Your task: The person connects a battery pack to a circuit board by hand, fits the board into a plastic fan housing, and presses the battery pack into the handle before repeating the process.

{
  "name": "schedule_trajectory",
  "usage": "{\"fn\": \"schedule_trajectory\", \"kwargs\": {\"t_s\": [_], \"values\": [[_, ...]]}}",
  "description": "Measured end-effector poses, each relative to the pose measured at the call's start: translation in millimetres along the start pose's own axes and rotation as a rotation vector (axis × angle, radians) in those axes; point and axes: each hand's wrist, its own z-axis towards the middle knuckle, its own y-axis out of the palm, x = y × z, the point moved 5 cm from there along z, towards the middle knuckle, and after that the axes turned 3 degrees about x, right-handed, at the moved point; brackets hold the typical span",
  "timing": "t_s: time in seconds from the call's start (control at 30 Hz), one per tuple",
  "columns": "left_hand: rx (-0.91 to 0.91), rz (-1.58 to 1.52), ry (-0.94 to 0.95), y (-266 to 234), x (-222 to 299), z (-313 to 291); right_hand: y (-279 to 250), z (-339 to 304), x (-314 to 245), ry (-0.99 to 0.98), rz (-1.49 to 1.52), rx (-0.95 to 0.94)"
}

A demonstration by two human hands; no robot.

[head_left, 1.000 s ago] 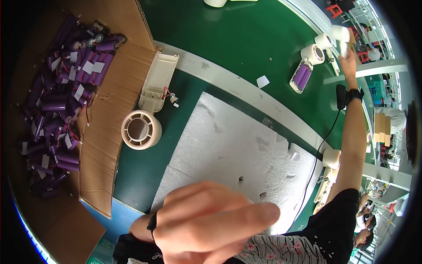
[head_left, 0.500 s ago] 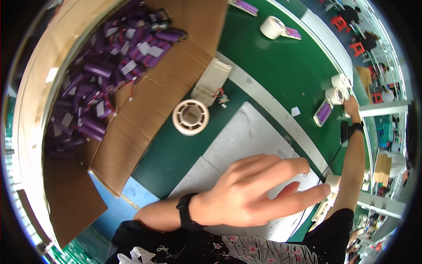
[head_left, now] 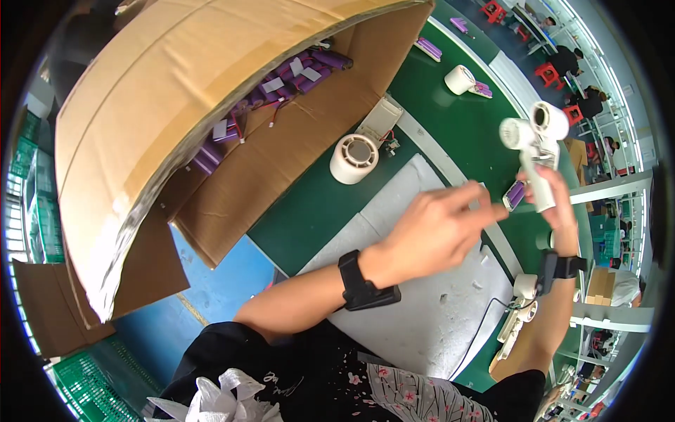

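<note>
My right hand holds white handheld fan housings by the handle, lifted above the green belt. Two round heads show at their top; whether these are two separate units I cannot tell. My left hand hovers over the grey foam pad, empty, its fingers apart and slightly blurred. Left of the pad stands another white fan, its round grille facing up. Beside it lie its open handle shell and a small circuit board with wires.
A large cardboard box on the left holds several purple battery packs. Further fan parts lie on the green belt, including a purple-filled handle. More white fans and a black cable are at the lower right.
My right hand has picked up the white fan housings from the belt's far side and raised them. My left hand has moved up and right. The view has shifted, showing more of the box's outside.
</note>
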Motion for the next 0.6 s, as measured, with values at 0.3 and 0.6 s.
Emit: {"fn": "schedule_trajectory", "kwargs": {"t_s": [0.3,0.6], "values": [[0.148,0.384,-0.236,-94.9,-8.7,-4.2,196.2,-23.3,31.2,0.066,0.528,-0.391],[0.176,1.065,-0.754,-194.1,-109.7,-17.7,205.0,-18.3,36.5,0.081,0.282,-0.231]]}}
